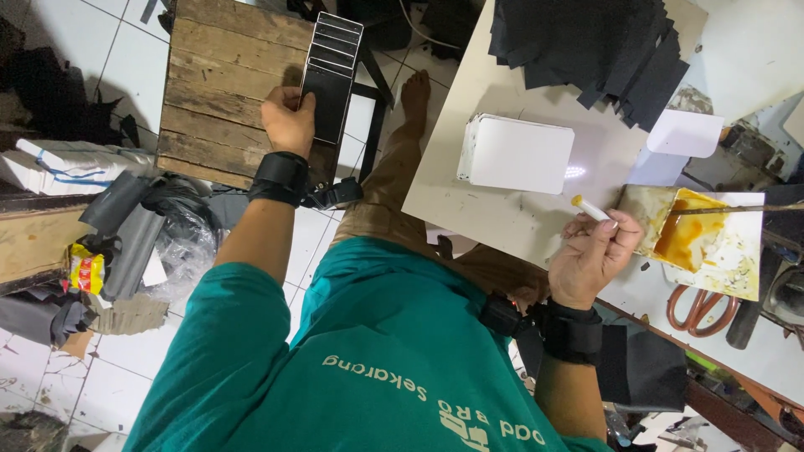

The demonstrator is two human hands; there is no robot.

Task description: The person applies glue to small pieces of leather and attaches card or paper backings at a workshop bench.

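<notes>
1. A fanned stack of black card pieces (pixel 331 75) is gripped closed in the left hand (pixel 289 117), upper centre of the frame, over a wooden pallet (pixel 222 84).
2. A glue-tipped white stick (pixel 590 208) is pinched in the right hand (pixel 590 255), right of centre, beside the glue tray (pixel 708 243) on the table (pixel 502 209).
3. Judged best: the stack is kept fanned and steady, the stick lightly loaded.

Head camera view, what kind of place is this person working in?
Probably a small craft workshop where things are glued by hand: a tray of amber glue beside the right hand, stacked black sheets, orange-handled scissors, and scraps across the tiled floor.
</notes>
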